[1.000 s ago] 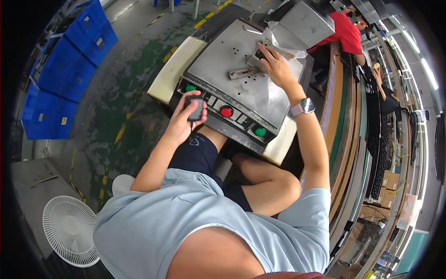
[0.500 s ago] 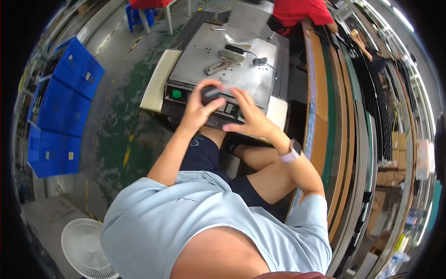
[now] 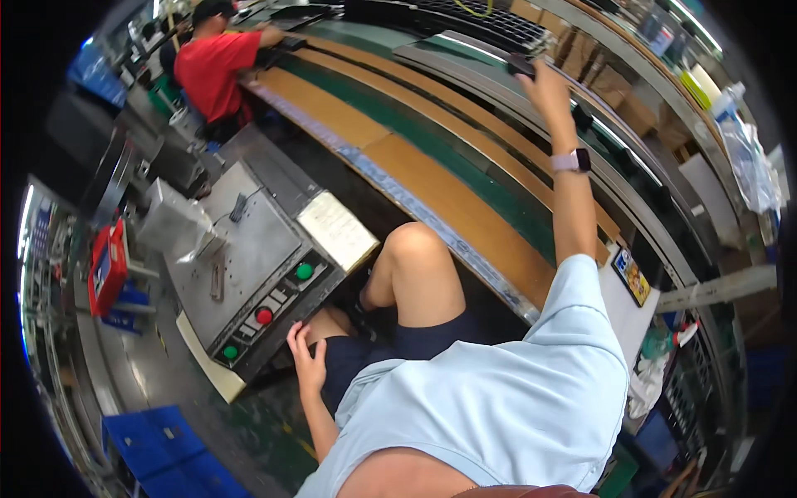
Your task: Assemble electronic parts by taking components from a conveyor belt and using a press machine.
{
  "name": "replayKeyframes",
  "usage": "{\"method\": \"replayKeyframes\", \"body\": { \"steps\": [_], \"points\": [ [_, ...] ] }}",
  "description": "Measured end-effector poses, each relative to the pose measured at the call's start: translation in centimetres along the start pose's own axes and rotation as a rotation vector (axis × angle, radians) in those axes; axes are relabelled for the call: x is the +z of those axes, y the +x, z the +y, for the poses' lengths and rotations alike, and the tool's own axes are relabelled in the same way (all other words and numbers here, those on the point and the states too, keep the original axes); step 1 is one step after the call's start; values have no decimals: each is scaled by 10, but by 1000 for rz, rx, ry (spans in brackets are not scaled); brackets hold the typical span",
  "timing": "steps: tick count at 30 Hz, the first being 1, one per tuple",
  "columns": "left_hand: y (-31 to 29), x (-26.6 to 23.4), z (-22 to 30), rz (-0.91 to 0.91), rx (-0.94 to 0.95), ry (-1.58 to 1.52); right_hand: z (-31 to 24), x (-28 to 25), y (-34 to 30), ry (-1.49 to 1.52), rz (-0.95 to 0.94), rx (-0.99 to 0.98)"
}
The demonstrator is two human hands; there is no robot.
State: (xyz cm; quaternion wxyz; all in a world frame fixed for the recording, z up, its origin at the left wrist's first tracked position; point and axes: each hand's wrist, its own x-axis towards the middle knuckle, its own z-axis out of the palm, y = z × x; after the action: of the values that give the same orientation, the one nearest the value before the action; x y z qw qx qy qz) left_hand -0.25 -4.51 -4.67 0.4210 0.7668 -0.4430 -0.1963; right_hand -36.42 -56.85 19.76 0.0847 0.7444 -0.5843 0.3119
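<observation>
My right hand (image 3: 544,87), with a watch (image 3: 571,160) on its wrist, is stretched far out over the long conveyor line (image 3: 465,166). It is closed on a small dark part (image 3: 521,65) at the line's far side. My left hand (image 3: 305,358) rests open on my thigh, holding nothing. It lies just beside the front edge of a grey metal bench machine (image 3: 249,266), which has a red button (image 3: 264,316) and two green buttons on its front panel.
A cream pad (image 3: 336,228) lies at the machine's right end. A person in a red shirt (image 3: 220,66) works further up the line. Blue crates (image 3: 166,448) stand on the floor at lower left. Boxes and bags crowd the far right.
The view swung from the machine to the conveyor. The dark part passed from my left hand to my right, which carried it out over the line. My left hand dropped to my thigh.
</observation>
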Motion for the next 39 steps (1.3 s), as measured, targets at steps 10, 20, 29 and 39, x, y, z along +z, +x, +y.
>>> {"method": "replayKeyframes", "body": {
  "steps": [10,20,29,39],
  "points": [
    [-28,78,-34,-262,217,409,155,11,-54,-362,-85,328],
    [6,106,-53,-478,164,560,170,-13,-75,-153,-186,280],
    [10,135,-75,-609,75,410,203,1,-71,-408,-174,233],
    [-15,169,-130,-543,-414,-164,212,-6,-73,-340,-209,106]
  ]
}}
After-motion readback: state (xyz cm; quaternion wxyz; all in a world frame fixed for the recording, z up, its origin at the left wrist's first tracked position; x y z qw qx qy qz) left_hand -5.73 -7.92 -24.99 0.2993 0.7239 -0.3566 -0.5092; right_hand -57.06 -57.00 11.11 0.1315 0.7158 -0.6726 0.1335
